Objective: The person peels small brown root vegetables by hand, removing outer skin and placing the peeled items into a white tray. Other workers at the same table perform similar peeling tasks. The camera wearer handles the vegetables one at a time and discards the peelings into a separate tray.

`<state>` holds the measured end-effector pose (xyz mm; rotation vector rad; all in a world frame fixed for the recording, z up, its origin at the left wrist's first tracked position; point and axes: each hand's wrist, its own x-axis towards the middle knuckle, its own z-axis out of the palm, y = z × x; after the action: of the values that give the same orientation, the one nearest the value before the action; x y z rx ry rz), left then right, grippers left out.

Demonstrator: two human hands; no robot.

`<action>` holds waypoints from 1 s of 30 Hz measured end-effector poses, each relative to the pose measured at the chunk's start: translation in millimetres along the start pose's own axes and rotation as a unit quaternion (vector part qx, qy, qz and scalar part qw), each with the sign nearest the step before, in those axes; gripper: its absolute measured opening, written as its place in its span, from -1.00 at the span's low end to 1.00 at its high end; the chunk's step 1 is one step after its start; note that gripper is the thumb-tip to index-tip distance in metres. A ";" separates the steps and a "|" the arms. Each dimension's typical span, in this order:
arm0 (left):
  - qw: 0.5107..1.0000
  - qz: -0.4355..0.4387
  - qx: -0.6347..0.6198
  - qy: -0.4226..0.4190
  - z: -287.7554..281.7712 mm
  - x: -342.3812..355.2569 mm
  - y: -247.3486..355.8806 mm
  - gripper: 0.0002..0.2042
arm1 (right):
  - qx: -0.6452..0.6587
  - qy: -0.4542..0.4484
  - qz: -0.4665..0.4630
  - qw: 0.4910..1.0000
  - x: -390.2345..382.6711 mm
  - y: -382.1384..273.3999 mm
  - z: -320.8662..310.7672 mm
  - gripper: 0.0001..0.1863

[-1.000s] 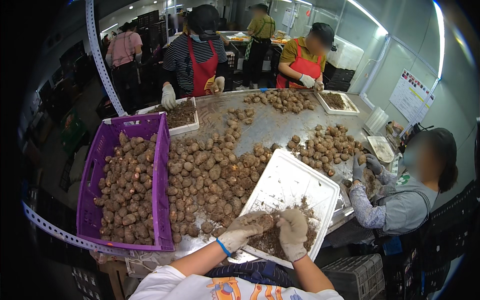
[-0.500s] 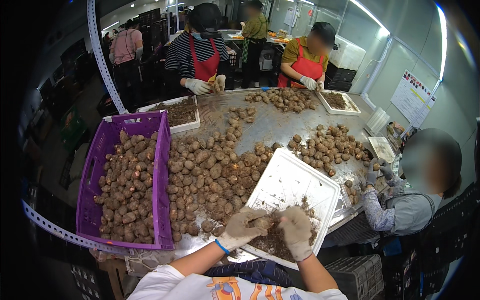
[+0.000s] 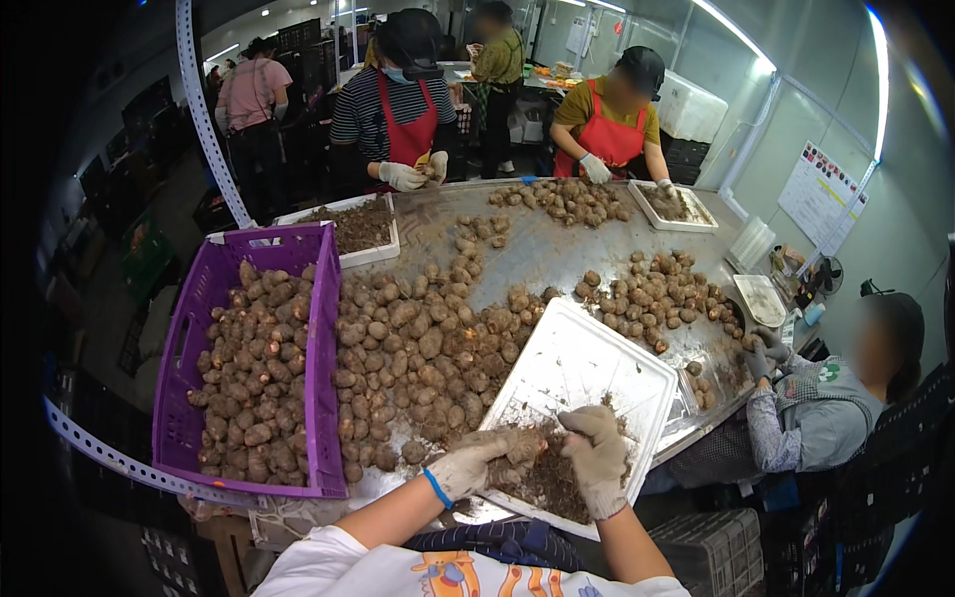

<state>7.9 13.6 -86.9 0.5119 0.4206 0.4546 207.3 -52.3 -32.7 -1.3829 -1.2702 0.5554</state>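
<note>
My left hand (image 3: 479, 464), in a soiled pale glove with a blue band at the wrist, is closed around a brown, hairy taro corm (image 3: 530, 448). Just to its right my gloved right hand (image 3: 597, 460) is curled shut, and whatever its fingers hold is hidden. Both hands hover above the near end of a white foam tray (image 3: 609, 360). Dark peelings and dirt (image 3: 553, 486) lie in that end of the tray. Left of the tray, a broad heap of taro corms (image 3: 428, 343) covers the table.
A purple crate (image 3: 326, 388) full of corms stands at the left. Smaller trays with scraps, a left one (image 3: 390, 249) and a right one (image 3: 686, 225), sit at the far edge. Co-workers stand across the metal table (image 3: 537, 249) and at its right side, beside another pile (image 3: 657, 298).
My left hand has shifted slightly left and turned with the corm; my right hand has risen a little. The right-hand co-worker has leaned back, and one across the table has parted their hands.
</note>
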 end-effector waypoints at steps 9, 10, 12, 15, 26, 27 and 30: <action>0.994 -0.036 -0.083 -0.066 -14.0 10.5 -9.8 -0.58 | -0.091 -0.033 -0.177 0.979 -1.2 5.3 15.8 -0.76; 0.986 -0.049 -0.121 -0.108 -17.8 12.4 -11.3 -0.58 | -0.099 -0.007 -0.147 0.984 -2.9 1.9 17.6 -0.77; 0.958 -0.074 -0.197 -0.194 -23.9 18.6 -14.6 -0.57 | -0.085 0.067 -0.106 0.988 -5.0 6.5 18.5 -0.80; 0.959 -0.089 -0.214 -0.160 -20.8 14.9 -9.2 -0.56 | 0.030 0.025 0.059 0.997 -9.0 18.3 10.7 -0.80; 0.976 -0.141 -0.165 -0.028 6.8 9.3 5.1 -0.51 | 0.108 -0.201 0.159 0.961 -11.1 30.3 12.7 -0.40; 0.975 -0.137 -0.172 -0.025 19.4 5.0 11.2 -0.51 | 0.142 -0.200 0.172 0.954 -13.6 35.7 13.5 -0.38; 0.986 -0.107 -0.128 0.000 20.2 4.7 8.1 -0.57 | 0.192 -0.197 0.187 0.943 -17.0 45.4 16.6 -0.30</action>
<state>19.1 14.8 -67.7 0.2148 0.4043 0.2959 204.2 -51.7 -83.8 -1.2139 -1.1251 1.3254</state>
